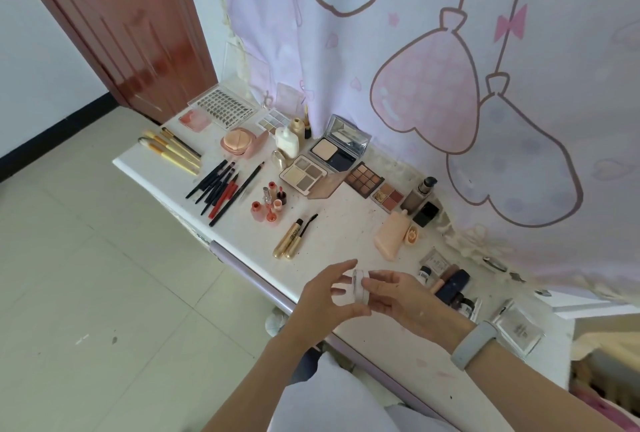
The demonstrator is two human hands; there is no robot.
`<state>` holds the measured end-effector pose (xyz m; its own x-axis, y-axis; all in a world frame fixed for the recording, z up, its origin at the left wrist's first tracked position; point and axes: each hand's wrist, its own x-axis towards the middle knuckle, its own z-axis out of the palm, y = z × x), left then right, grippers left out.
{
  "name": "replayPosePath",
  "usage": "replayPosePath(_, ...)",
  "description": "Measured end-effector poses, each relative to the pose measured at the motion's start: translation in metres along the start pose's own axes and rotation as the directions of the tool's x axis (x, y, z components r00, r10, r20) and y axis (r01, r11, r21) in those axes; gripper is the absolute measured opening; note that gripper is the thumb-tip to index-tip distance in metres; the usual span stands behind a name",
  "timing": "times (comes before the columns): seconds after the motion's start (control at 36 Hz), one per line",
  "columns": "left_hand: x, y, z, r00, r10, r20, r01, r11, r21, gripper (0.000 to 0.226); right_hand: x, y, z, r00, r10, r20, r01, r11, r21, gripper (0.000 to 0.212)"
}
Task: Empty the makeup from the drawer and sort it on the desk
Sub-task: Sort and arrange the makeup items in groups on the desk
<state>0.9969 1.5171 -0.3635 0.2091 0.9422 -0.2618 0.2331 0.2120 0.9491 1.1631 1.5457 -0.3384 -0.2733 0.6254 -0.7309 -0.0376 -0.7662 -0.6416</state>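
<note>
- Holding a small white jar over the near edge of the desk, I see both hands on it in the head view: my left hand curls round its side, my right hand pinches the other side.
- Beyond them lie sorted rows: brushes, pencils, palettes, a gold mascara.

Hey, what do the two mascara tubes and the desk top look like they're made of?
Mascara tubes: probably plastic with a shiny gold metallic finish, judging by the bright highlights; real metal can't be ruled out. Desk: smooth white, faintly glossy, likely laminate or painted board, scuffed and stained.
</note>
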Motion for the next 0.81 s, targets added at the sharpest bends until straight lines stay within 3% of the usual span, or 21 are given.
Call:
replayPosePath(0.08, 0.002, 0.001, 0.000, 0.999, 0.046, 0.016, -0.046, 0.999, 0.022, 0.060, -0.001, -0.003, -0.002, 1.000, 0.019, 0.011, -0.019, 1.000, -0.017, 0.058)
replayPosePath(0.22, 0.006, 0.004, 0.000, 1.000, -0.006, 0.008, 0.006, 1.000, -0.015, 0.044, -0.003, -0.007, -0.007, 1.000, 0.025, 0.015, -0.024, 0.996, -0.085, 0.043)
replayPosePath(0.39, 0.010, 0.005, 0.001, 0.995, 0.013, 0.096, -0.020, 0.997, 0.081, 0.055, -0.004, -0.012, -0.011, 0.997, 0.063, 0.034, -0.063, 0.998, -0.006, 0.035)
replayPosePath(0.47, 0.013, 0.007, 0.004, 0.997, 0.014, 0.071, -0.018, 0.998, 0.061, 0.054, -0.002, -0.013, -0.012, 0.997, 0.071, 0.023, -0.071, 0.997, -0.012, 0.044)
replayPosePath(0.56, 0.016, 0.006, 0.005, 0.997, -0.060, 0.050, 0.060, 0.998, 0.000, 0.048, 0.000, -0.014, -0.015, 0.997, 0.072, 0.031, -0.073, 0.997, 0.008, 0.050)
replayPosePath(0.67, 0.021, 0.001, 0.004, 0.989, -0.145, 0.025, 0.147, 0.984, -0.104, 0.037, 0.003, -0.013, -0.021, 0.997, 0.048, 0.065, -0.053, 0.996, 0.077, 0.043)
replayPosePath(0.81, 0.024, -0.010, 0.000, 0.954, -0.297, -0.033, 0.260, 0.879, -0.399, 0.038, 0.016, -0.009, -0.032, 0.994, -0.093, -0.053, 0.099, 0.985, 0.140, 0.030)
